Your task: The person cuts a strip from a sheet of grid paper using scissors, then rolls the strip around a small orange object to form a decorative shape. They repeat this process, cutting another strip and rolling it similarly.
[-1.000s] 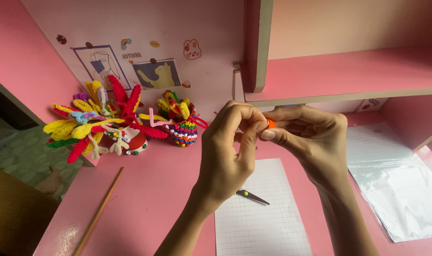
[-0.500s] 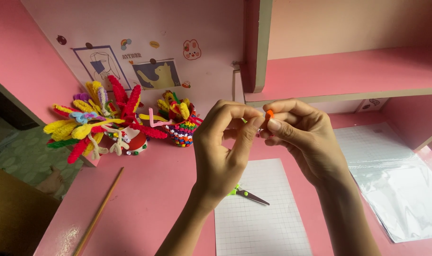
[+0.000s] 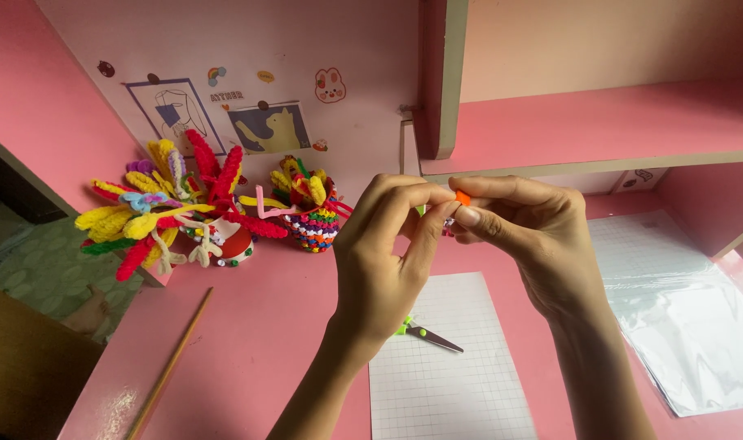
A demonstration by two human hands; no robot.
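Note:
Both of my hands are raised together over the pink desk [image 3: 265, 342]. My left hand [image 3: 388, 253] and my right hand [image 3: 526, 236] pinch a tiny craft piece between their fingertips. Only its orange tip [image 3: 462, 197] and a sliver of green show; the fingers hide everything else. Below my hands lies a white gridded sheet [image 3: 453, 358], with small green-handled scissors [image 3: 427, 334] at its upper left edge, partly behind my left wrist.
A colourful pipe-cleaner bouquet [image 3: 171, 208] and a small woven multicolour basket [image 3: 310, 216] stand at the back left. A thin wooden stick [image 3: 169, 367] lies at the left. Clear plastic sheets [image 3: 673, 301] lie at the right under a pink shelf [image 3: 599, 122].
My hands have shifted slightly while working the small piece; the orange tip stays pinched between the fingertips. Nothing else moved.

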